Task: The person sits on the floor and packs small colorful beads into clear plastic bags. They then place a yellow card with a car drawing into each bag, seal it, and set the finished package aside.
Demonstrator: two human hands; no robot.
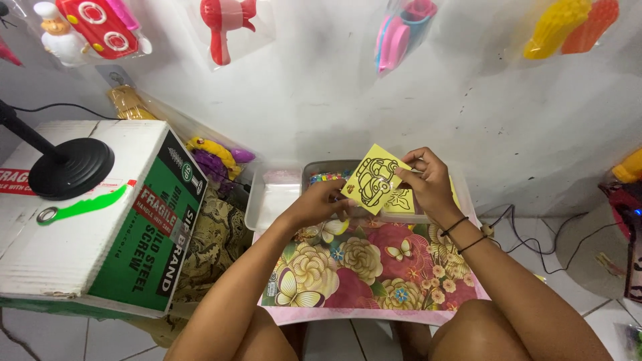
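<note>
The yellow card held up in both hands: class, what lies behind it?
Behind the yellow card sits a grey tray holding small colourful pieces and another yellow sheet. The card and the hands cover the rest of the tray's contents.

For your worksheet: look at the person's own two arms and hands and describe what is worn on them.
Both arms are bare, with no sleeves or gloves. The right wrist wears two thin dark cord bands, one carrying a small pale bead. The left hand and its wrist show nothing worn.

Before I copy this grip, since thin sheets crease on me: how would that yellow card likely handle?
The yellow card probably stays fairly stiff: it stands flat between the left hand and the right hand without drooping. It looks thin, so likely very light and easy to bend.
</note>
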